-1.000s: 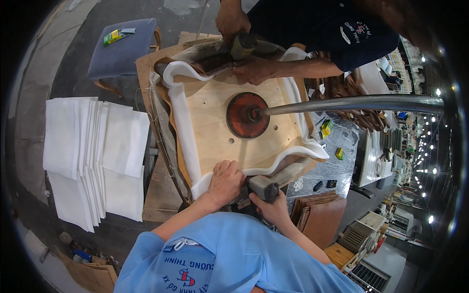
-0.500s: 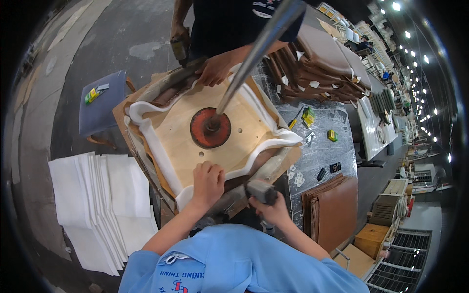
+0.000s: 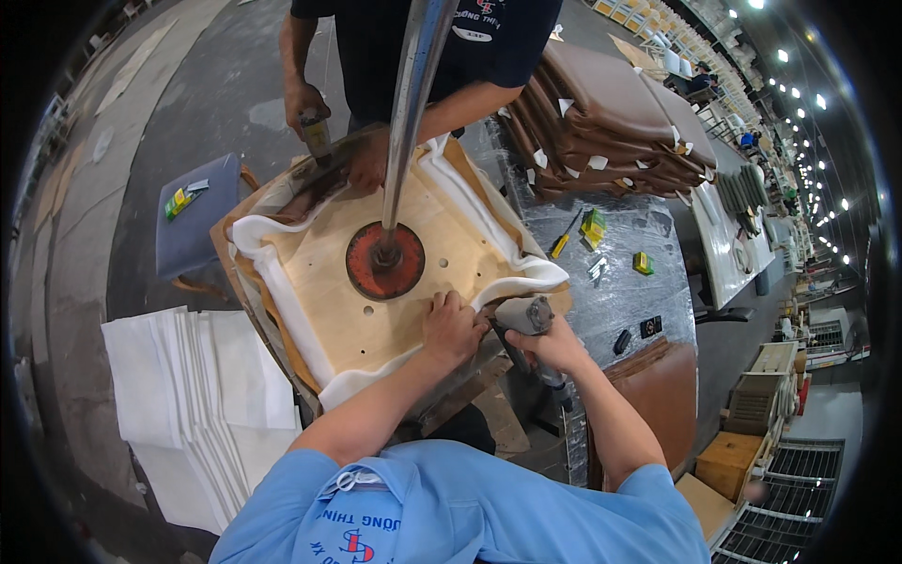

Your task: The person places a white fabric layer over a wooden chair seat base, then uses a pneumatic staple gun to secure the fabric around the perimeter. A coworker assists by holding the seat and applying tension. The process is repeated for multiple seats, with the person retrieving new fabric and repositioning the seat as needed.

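Note:
My right hand [image 3: 552,344] grips a grey staple gun [image 3: 524,316], its nose at the near right edge of a seat panel. Beside that nose, my left hand [image 3: 451,331] has its fingers curled over the edge, pressing the brown cover [image 3: 305,203] and the padding inward. The pale plywood panel [image 3: 315,273] has several holes and is bordered by white padding [image 3: 299,324]. A round red press disc [image 3: 362,271] on a metal rod [image 3: 412,103] bears on its middle. What lies under my left fingertips is hidden.
Across the panel, a co-worker's hand [image 3: 301,105] holds another staple gun [image 3: 317,137]. White padding sheets [image 3: 178,395] lie at left, near a blue seat [image 3: 197,221]. Brown covers [image 3: 601,113] and small yellow-green boxes [image 3: 593,227] lie on the wrapped table [image 3: 639,301].
My left hand has moved right along the near edge, and the staple gun in my right hand has come up beside it. The co-worker's staple gun has moved onto the far left edge.

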`<state>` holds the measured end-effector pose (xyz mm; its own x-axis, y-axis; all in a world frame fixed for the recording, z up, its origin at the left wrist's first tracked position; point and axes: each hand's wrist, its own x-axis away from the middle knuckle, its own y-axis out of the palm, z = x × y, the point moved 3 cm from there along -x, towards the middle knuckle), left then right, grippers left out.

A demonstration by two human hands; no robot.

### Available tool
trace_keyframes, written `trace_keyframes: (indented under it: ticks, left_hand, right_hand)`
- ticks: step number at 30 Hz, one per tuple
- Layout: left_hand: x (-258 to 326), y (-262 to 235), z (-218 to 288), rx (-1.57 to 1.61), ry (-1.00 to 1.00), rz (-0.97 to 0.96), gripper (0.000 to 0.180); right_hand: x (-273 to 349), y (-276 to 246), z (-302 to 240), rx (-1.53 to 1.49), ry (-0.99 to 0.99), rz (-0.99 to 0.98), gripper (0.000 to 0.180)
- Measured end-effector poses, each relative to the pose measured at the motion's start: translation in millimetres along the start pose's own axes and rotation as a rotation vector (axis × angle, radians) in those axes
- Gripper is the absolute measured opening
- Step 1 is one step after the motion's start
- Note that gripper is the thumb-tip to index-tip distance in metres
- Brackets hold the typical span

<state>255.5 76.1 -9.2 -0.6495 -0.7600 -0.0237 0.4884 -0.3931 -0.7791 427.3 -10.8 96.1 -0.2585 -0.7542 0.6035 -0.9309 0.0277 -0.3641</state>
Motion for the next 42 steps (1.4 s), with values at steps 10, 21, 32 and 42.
trace_keyframes:
  ticks: [10,21,32,42]
  left_hand:
    - [0.4,7.1,-6.3,0.138,-0.036,0.067,0.02]
    - [14.2,-3.9,-3.2,0.057,0.041,0.127,0.021]
    - [12.8,-0.4,-8.7,0.172,-0.042,0.114,0.017]
    - [30.7,-10.9,-6.6,0.072,0.033,0.152,0.015]
  right_hand:
    - [-29.9,-1.1,-13.5,0.179,0.04,-0.1,0.036]
    - [-38.4,1.8,-12.7,0.36,-0.244,-0.015,0.056]
    - [-26.6,9.1,-13.9,0.25,0.01,-0.094,0.047]
    - [-20.3,11.2,-10.4,0.226,-0.026,-0.069,0.053]
